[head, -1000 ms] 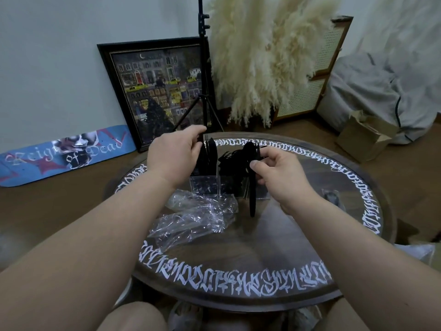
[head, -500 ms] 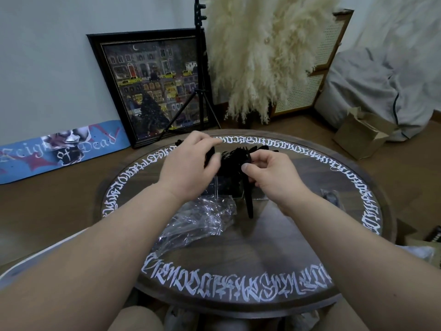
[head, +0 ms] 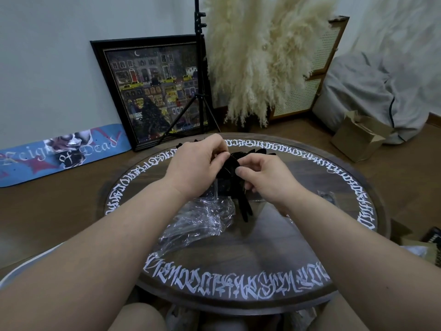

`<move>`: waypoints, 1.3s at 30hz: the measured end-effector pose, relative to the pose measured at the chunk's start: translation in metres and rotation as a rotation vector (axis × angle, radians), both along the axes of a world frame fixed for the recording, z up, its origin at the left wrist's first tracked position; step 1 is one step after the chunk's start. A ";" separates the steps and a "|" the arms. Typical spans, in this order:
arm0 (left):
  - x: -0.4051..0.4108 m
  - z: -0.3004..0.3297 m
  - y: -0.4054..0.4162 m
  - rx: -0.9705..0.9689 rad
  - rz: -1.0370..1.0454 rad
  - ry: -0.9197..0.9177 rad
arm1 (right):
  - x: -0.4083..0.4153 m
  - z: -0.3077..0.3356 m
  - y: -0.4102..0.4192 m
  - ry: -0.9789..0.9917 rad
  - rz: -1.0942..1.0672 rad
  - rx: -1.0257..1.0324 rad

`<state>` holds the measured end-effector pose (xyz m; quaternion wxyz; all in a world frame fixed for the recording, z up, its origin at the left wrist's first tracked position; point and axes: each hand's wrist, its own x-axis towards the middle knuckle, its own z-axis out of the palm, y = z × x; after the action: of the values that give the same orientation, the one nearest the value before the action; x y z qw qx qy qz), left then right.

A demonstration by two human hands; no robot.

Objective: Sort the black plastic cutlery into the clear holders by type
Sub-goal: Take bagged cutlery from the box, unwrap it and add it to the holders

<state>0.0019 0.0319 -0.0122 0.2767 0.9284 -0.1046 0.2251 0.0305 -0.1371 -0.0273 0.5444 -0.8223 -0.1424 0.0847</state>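
Note:
A bunch of black plastic cutlery (head: 243,209) hangs handles-down from my right hand (head: 265,177), whose fingers curl round it above the round table (head: 238,249). My left hand (head: 195,168) meets it from the left and pinches a black piece at the top of the bunch. Behind and below my hands stand the clear holders (head: 217,191), mostly hidden, with more black cutlery (head: 253,152) sticking up at the back. Which type each piece is I cannot tell.
Crumpled clear plastic wrap (head: 198,223) lies on the table just in front of the holders. A small dark object (head: 328,197) sits at the table's right. Beyond the table are a tripod (head: 200,91), a framed picture (head: 152,91), pampas grass (head: 262,58) and a cardboard box (head: 360,137).
My left hand moved right from the holders to meet my right hand at the bunch of cutlery. The camera tilted and drew slightly nearer.

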 end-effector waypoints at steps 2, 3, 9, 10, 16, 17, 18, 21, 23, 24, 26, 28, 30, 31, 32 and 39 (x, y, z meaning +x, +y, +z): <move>-0.001 0.003 0.003 0.005 0.019 -0.040 | 0.002 -0.001 -0.003 -0.010 -0.085 0.006; -0.002 0.006 0.005 0.012 0.039 -0.087 | 0.003 -0.001 -0.007 -0.026 -0.136 -0.003; 0.015 0.038 0.015 0.075 0.203 -0.295 | 0.009 0.007 -0.024 -0.185 -0.320 0.044; 0.020 0.041 0.014 0.092 0.210 -0.283 | 0.010 0.010 -0.026 -0.208 -0.329 0.054; 0.047 0.023 -0.003 0.233 0.185 -0.038 | 0.024 0.020 -0.040 -0.341 -0.444 0.062; 0.050 0.019 -0.004 0.234 0.191 -0.006 | 0.029 0.022 -0.044 -0.353 -0.462 0.074; 0.052 0.014 -0.005 0.233 0.196 0.021 | 0.032 0.023 -0.048 -0.375 -0.477 0.076; 0.057 0.000 -0.007 0.273 0.213 0.093 | 0.043 0.025 -0.059 -0.460 -0.505 0.039; 0.058 -0.010 -0.008 0.357 0.227 0.163 | 0.049 0.026 -0.063 -0.531 -0.506 0.000; 0.059 -0.014 -0.009 0.419 0.228 0.210 | 0.051 0.027 -0.064 -0.569 -0.497 -0.015; 0.061 -0.023 -0.012 0.549 0.216 0.293 | 0.057 0.028 -0.065 -0.647 -0.484 -0.061; 0.063 -0.028 -0.015 0.628 0.213 0.293 | 0.063 0.030 -0.067 -0.716 -0.496 -0.124; 0.067 -0.029 -0.018 0.601 0.221 0.220 | 0.070 0.031 -0.068 -0.753 -0.508 -0.140; 0.068 -0.028 -0.021 0.557 0.198 0.179 | 0.073 0.031 -0.069 -0.763 -0.506 -0.138; 0.070 -0.027 -0.026 0.515 0.144 0.149 | 0.076 0.030 -0.069 -0.771 -0.497 -0.140; 0.082 -0.036 -0.052 0.533 -0.098 0.262 | 0.085 0.005 -0.060 -0.788 -0.347 -0.283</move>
<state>0.0837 -0.0206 -0.0479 0.0451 0.9832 -0.1680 0.0547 0.1156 -0.1975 -0.0220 0.3369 -0.8699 -0.1857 -0.3087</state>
